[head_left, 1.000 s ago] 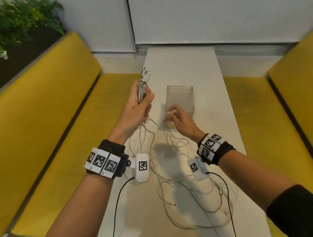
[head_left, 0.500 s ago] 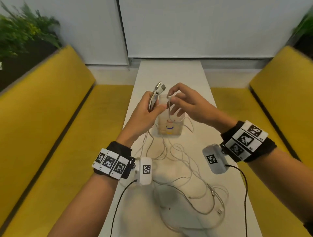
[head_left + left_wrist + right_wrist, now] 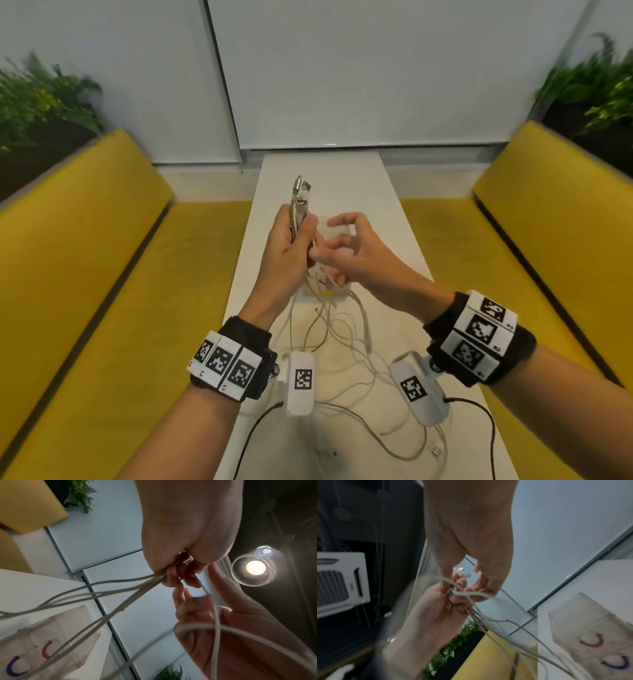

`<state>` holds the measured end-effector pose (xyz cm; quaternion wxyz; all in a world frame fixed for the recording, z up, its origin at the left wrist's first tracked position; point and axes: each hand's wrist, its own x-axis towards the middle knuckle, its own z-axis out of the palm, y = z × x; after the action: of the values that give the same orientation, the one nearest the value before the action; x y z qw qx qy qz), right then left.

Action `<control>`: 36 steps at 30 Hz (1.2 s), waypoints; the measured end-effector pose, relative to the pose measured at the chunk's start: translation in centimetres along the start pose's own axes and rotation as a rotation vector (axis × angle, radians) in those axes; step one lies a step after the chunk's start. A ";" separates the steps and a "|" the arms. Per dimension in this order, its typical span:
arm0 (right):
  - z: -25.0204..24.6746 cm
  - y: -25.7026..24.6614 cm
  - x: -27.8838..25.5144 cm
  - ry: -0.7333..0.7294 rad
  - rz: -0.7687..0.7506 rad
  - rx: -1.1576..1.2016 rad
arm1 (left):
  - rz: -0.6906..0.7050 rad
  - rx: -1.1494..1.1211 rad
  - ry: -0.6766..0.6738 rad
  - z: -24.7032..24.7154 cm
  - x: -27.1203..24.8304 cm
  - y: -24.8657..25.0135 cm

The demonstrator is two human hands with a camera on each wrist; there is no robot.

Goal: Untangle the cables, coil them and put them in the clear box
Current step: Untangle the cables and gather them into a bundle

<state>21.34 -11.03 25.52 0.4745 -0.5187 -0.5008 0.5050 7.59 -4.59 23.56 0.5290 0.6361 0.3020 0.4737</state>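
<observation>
At the left, the left hand (image 3: 286, 255) is raised above the white table (image 3: 394, 212) with its fingers curled round a bundle of white cables (image 3: 329, 329), their plug ends (image 3: 300, 192) sticking up out of the fist. Half a second ago that fist stood in the same place, gripping the same bundle. The strands hang from it down to a loose tangle on the near part of the table, so by the look of it no coil has been wound yet.

Just to its right, the right hand (image 3: 346, 253) has dropped from level with the plugs to the base of the left fist, and its fingers are now spread and only loosely curved. A strand lies across its palm in the left wrist view, but no pinch shows. It has probably handed over another end; the gathering stage seems nearly done.

Behind both hands the clear box (image 3: 594, 631) sits on the table, empty of cables. It carries red and blue curved marks, not readable writing. The wrist bands bear only black-and-white square codes.
</observation>
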 end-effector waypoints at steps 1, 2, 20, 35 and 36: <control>0.1 0.5 -0.1 -0.046 0.007 -0.063 | -0.014 -0.020 0.021 -0.1 0.0 0.2; 0.0 0.9 -0.3 -0.094 0.000 -0.112 | -0.023 -0.049 0.052 -0.3 0.1 0.5; -12.2 11.5 -2.9 -0.288 0.263 -0.982 | 0.195 -0.660 0.362 -7.9 2.8 7.2; -3.0 4.2 1.0 -0.295 -0.176 -0.370 | -0.181 -0.548 -0.177 1.5 0.4 2.6; -2.7 4.4 0.7 -0.287 -0.163 -0.296 | -0.135 -0.571 -0.160 1.0 0.6 3.4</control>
<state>24.16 -10.53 21.24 0.3565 -0.4633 -0.6721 0.4545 8.33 -5.26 26.97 0.7389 0.4751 0.1556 0.4517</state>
